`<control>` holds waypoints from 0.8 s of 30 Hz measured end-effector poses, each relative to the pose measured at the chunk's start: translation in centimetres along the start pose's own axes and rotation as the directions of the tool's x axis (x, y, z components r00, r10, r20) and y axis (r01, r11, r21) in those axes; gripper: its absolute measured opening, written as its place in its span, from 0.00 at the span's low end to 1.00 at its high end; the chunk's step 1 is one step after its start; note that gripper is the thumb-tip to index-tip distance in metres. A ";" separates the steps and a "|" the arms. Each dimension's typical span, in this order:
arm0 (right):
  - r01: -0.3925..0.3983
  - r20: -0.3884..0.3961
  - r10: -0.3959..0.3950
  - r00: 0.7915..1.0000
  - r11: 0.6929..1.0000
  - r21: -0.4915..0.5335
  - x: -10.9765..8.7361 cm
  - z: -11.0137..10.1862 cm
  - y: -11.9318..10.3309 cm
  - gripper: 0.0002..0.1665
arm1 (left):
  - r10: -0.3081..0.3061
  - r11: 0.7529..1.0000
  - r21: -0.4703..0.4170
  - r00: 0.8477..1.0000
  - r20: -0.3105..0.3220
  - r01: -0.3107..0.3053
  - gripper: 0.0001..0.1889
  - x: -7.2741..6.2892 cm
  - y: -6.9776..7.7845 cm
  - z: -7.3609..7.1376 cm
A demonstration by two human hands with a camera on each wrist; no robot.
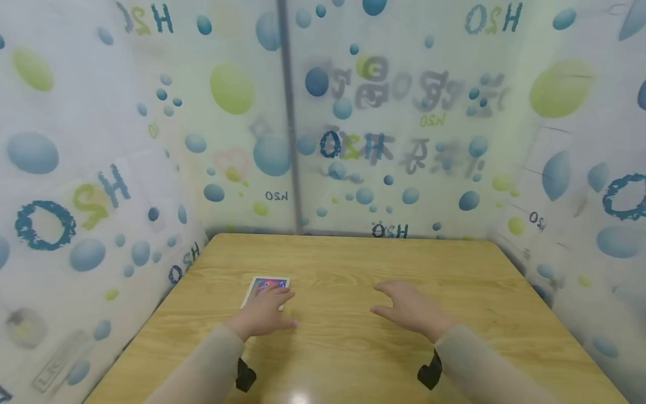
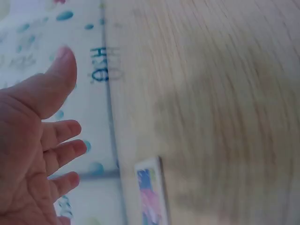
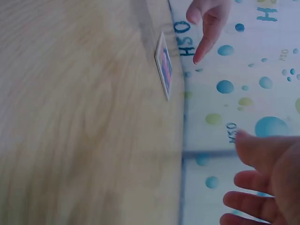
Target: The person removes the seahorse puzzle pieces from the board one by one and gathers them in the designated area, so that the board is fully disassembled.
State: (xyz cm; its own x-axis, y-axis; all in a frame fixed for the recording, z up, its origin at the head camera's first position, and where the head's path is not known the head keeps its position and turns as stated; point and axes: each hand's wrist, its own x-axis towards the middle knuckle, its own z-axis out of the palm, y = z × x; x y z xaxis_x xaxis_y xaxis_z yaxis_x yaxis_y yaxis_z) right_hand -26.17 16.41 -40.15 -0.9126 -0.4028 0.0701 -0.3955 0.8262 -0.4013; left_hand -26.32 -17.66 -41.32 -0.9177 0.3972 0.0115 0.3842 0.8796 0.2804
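Note:
A flat, white-bordered picture card (image 1: 272, 282) with a pink figure on blue lies on the left part of the wooden table. My left hand (image 1: 263, 312) hovers over its near side, fingers spread, and hides part of it in the head view. The left wrist view shows that palm with nothing in it, and the card (image 2: 151, 199) lower down on the tabletop. To the right, my right hand (image 1: 410, 308) is held above the table, fingers extended and holding nothing. In the right wrist view the card (image 3: 163, 68) lies flat, with the left hand (image 3: 213, 23) beyond it.
The light wooden table (image 1: 343, 264) has rounded far corners. Patterned curtains (image 1: 424, 185) with blue and green spots and H2O lettering stand close around its back and sides. A dark vertical strip (image 1: 290, 112) runs down the back curtain. Each wrist wears a small black device (image 1: 430, 370).

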 end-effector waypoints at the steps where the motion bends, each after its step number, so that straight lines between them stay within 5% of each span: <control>1: -0.020 -0.015 0.021 1.000 0.999 0.039 0.4 0.6 -0.4 0.32 | -0.022 0.999 -0.037 1.000 -0.018 0.022 0.36 0.0 -0.6 0.2; 4: -0.055 -0.055 0.064 0.996 0.987 0.152 1.8 2.5 -1.4 0.24 | -0.096 0.984 -0.155 0.993 -0.063 0.085 0.30 -0.1 -2.3 0.8; 10: -0.048 -0.075 0.076 0.994 0.944 0.327 4.7 5.8 -3.4 0.22 | -0.248 0.923 -0.325 0.965 -0.088 0.207 0.28 0.2 -5.6 1.5; 24: -0.111 -0.061 0.172 0.983 0.829 0.549 10.2 11.9 -8.3 0.20 | -0.401 0.850 -0.400 0.913 -0.072 0.342 0.31 1.9 -10.7 3.1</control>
State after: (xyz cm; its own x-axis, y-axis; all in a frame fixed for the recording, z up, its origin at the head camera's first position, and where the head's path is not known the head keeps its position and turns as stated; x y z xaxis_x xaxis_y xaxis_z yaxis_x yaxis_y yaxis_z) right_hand -30.99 0.77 -46.98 -0.9716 -0.2302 0.0558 -0.1699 0.5132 -0.8413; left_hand -31.83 -25.50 -47.31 -0.9994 -0.0086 -0.0327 -0.0272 0.7791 0.6264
